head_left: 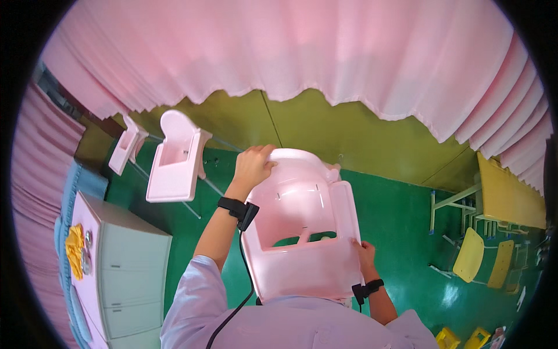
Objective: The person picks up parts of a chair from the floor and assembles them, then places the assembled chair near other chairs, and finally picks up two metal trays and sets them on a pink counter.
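Observation:
A pink plastic high chair (pixel 308 273) with a broad front tray is right in front of me, its tray edge close against my shirt. My left hand (pixel 253 167) is closed on the upper left rim beside the backrest, thumb on the inner side. Lower down, my right hand (pixel 365 257) grips the right edge of the tray, with part of its fingers hidden. Two leg openings show at the bottom of the seat. The chair's legs are mostly out of sight beneath it.
Two more pink high chairs, one nearer (pixel 174 174) and one farther (pixel 128 145), stand left on thin metal legs. A white cabinet (pixel 133 273) is at lower left. Pink curtains (pixel 290 46) hang ahead. Right are a yellow table (pixel 505 192) and yellow chairs (pixel 469 256).

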`<action>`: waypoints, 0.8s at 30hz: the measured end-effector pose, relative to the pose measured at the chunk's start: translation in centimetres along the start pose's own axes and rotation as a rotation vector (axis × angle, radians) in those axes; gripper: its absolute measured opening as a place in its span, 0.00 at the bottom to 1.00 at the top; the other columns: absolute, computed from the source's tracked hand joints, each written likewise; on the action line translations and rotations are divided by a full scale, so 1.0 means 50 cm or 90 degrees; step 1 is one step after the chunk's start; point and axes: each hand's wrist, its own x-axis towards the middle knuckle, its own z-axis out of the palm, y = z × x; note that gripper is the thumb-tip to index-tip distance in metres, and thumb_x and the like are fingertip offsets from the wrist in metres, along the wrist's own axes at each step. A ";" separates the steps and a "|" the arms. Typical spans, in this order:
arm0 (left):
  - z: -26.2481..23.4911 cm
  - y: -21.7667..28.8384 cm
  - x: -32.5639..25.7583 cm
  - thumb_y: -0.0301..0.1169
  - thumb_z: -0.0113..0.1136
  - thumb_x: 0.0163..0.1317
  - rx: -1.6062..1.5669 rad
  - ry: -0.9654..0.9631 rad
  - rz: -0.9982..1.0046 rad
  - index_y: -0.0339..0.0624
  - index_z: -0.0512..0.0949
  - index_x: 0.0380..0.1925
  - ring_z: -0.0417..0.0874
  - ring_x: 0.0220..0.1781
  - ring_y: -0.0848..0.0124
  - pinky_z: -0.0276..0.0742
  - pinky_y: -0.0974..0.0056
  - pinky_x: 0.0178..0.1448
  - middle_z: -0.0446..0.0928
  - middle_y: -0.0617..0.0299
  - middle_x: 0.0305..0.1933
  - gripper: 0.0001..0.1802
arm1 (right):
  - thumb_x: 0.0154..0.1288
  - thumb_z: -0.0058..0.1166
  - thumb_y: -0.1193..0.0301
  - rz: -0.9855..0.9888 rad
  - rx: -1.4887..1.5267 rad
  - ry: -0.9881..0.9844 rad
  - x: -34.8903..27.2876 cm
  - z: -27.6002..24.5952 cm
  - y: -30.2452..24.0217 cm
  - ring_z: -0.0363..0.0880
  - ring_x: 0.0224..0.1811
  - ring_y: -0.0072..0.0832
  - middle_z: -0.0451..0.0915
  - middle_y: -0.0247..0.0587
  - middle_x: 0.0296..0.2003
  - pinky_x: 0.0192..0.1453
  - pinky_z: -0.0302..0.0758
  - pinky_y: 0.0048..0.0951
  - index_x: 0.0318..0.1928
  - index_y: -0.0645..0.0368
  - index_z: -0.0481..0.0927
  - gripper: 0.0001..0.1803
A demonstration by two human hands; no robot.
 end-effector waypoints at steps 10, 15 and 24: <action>0.272 -0.011 0.243 0.32 0.66 0.41 -0.038 -0.170 0.002 0.50 0.77 0.42 0.79 0.34 0.59 0.74 0.58 0.36 0.78 0.58 0.30 0.22 | 0.49 0.65 0.60 0.216 0.069 -0.030 0.269 0.026 0.129 0.68 0.19 0.16 0.73 0.27 0.20 0.23 0.66 0.21 0.22 0.58 0.76 0.15; 0.388 -0.011 0.345 0.33 0.66 0.43 -0.019 -0.189 0.047 0.51 0.77 0.42 0.79 0.33 0.58 0.75 0.58 0.34 0.77 0.56 0.28 0.21 | 0.45 0.67 0.59 0.246 0.173 0.021 0.312 0.037 0.075 0.62 0.18 0.15 0.68 0.25 0.17 0.22 0.60 0.22 0.17 0.56 0.72 0.19; 0.523 0.005 0.428 0.27 0.57 0.51 0.025 -0.320 0.066 0.48 0.71 0.50 0.72 0.51 0.59 0.67 0.57 0.53 0.74 0.54 0.45 0.23 | 0.48 0.66 0.60 0.246 0.170 0.062 0.384 0.037 0.100 0.55 0.17 0.14 0.61 0.22 0.14 0.21 0.53 0.23 0.12 0.53 0.64 0.23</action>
